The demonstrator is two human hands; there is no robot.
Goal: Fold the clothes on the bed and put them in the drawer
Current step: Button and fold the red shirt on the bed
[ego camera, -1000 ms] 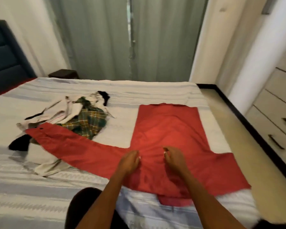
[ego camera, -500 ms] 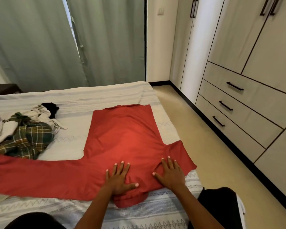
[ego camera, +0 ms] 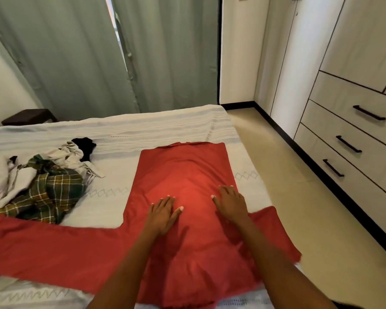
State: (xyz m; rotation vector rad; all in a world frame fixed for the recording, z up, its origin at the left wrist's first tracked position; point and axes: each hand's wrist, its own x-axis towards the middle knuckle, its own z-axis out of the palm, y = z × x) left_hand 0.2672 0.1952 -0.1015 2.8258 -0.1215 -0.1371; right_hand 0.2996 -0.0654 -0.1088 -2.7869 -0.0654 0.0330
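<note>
pressing flat on the spread red long-sleeved fabric shirt (ego camera: 183,175), the left hand (ego camera: 163,214) and right hand (ego camera: 231,204) lie released, fingers straight, on the white-covered bed (ego camera: 143,130).

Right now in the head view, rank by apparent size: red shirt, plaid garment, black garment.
1. red shirt, largest by far
2. plaid garment
3. black garment, smallest, though farther away and partly buried
</note>
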